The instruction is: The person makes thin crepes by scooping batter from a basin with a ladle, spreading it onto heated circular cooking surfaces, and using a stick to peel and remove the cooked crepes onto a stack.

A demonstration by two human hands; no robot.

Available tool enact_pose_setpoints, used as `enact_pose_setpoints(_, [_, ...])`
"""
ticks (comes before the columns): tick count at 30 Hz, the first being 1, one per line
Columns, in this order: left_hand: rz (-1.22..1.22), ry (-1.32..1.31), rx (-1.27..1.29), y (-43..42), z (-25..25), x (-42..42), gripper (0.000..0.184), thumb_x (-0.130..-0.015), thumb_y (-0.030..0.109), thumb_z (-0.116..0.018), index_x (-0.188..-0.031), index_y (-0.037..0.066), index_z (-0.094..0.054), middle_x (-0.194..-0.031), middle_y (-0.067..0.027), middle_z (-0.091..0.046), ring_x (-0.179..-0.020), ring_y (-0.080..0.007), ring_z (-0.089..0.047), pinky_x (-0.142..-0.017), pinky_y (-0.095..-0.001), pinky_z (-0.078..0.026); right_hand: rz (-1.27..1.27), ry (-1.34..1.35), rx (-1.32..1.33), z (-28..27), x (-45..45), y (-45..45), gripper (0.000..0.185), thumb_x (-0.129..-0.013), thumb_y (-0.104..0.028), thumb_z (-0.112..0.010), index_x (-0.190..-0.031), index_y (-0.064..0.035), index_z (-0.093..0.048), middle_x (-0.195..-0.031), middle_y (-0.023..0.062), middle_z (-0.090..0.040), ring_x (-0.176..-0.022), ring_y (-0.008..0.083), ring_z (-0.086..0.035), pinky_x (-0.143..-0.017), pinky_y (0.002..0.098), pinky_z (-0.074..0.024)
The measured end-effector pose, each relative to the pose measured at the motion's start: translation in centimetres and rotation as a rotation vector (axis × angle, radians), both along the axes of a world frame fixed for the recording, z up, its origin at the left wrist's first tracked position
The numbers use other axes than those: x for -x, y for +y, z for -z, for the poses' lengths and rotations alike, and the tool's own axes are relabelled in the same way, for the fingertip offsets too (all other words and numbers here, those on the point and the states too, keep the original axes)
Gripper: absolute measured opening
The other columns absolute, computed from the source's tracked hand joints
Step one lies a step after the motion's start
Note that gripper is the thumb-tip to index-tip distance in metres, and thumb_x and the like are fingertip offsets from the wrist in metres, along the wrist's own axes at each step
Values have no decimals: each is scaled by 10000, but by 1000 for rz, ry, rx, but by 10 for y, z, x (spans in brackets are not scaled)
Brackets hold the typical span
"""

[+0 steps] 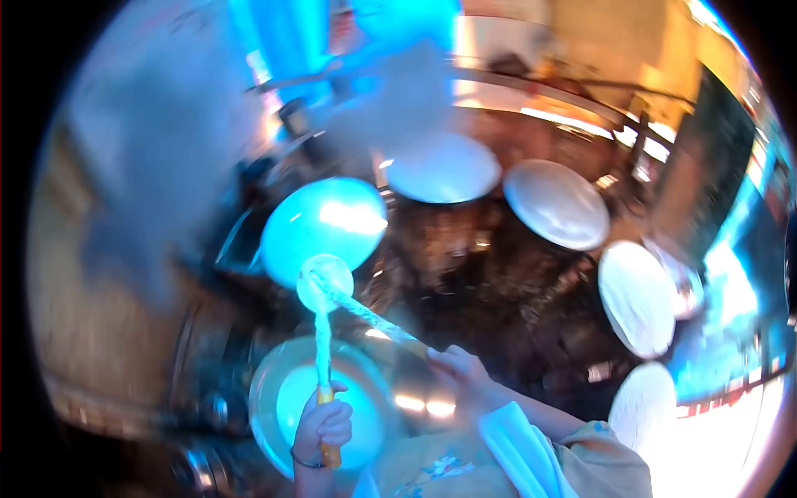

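Note:
My left hand is closed round the yellow handle of a ladle, held upright over a bucket of pale liquid. The ladle's round head overlaps the lower edge of a smooth, shiny, domed disc that looks blue in the light. My right hand, blurred, grips a long stick-like utensil coated with pale stuff. Its far tip reaches into the ladle's head. The exact shape of that tip is hard to make out.
More pale round discs curve round the dark middle area: one at the top, a greyish one, and whitish ones at right and lower right. Blurred smoke or steam hangs at upper left. A rail runs behind.

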State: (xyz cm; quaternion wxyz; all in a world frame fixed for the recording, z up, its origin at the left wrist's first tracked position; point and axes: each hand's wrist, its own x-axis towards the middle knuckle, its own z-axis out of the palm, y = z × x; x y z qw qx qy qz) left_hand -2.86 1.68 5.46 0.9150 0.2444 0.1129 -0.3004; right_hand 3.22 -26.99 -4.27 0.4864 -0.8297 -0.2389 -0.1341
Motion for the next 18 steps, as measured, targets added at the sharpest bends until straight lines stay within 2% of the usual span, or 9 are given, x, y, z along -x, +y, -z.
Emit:
enact_pose_setpoints(5, [424,-196,-190,-117,-34,-101,279,-919,99,-417,-1196,100,-384,-562,12,-317,-378,-12,-295,-348,-156,-288,431,57,-47,-7,11,-86,333,-764,-77,-649,-1087,-89,-572,-773,134,-531,-654,301,-564,-562,357,-469])
enact_pose_setpoints(8, [621,-220,-207,-218,-58,-144,296,-919,126,-440,-1210,109,-395,-578,17,-321,-388,-14,-283,-356,-153,-275,701,0,-170,-5,11,-138,289,-773,-51,-643,-1057,-33,-588,-758,144,-550,-662,273,-580,-588,325,-469])
enact_pose_setpoints(9, [663,-244,-198,-249,-60,-157,291,-919,139,-446,-1207,116,-408,-585,21,-323,-399,-12,-283,-361,-152,-276,767,55,-244,-12,9,-151,279,-780,-27,-631,-1054,-2,-586,-730,138,-555,-658,244,-588,-587,314,-461])
enact_pose_setpoints(12, [783,-237,-218,-339,-51,-202,270,-923,179,-457,-1190,140,-443,-606,29,-327,-435,-7,-297,-381,-149,-288,905,8,-442,-3,-17,-192,268,-804,-18,-605,-1067,18,-576,-826,125,-615,-690,163,-588,-638,280,-472])
enact_pose_setpoints(13, [802,-212,-245,-368,-46,-216,265,-925,183,-455,-1187,144,-445,-611,30,-326,-446,-8,-303,-388,-147,-292,930,25,-551,2,-28,-204,254,-812,-25,-598,-1061,20,-577,-855,96,-623,-702,109,-564,-649,239,-462])
enact_pose_setpoints(14, [819,-184,-263,-396,-40,-228,260,-927,188,-453,-1183,148,-447,-616,31,-325,-457,-9,-309,-395,-146,-296,947,19,-554,6,-38,-216,254,-812,-25,-598,-1061,20,-577,-855,96,-623,-702,109,-564,-649,239,-462])
enact_pose_setpoints(16, [802,-189,-316,-449,-25,-248,193,-916,184,-460,-1106,148,-459,-615,31,-327,-454,-19,-311,-394,-147,-294,971,223,-803,15,-56,-242,238,-816,-31,-598,-1049,18,-580,-810,48,-609,-695,64,-528,-628,214,-439])
enact_pose_setpoints(17, [803,-158,-335,-473,-12,-261,180,-909,183,-468,-1085,149,-449,-614,30,-328,-453,-24,-317,-392,-150,-295,976,309,-774,21,-64,-258,181,-838,-69,-585,-1001,8,-583,-783,3,-568,-661,36,-495,-572,202,-419])
enact_pose_setpoints(18, [804,-127,-359,-495,2,-273,169,-902,183,-475,-1063,151,-438,-613,29,-329,-453,-29,-322,-390,-153,-296,995,310,-782,29,-74,-272,181,-838,-69,-585,-1001,8,-583,-783,3,-568,-661,36,-495,-572,202,-419])
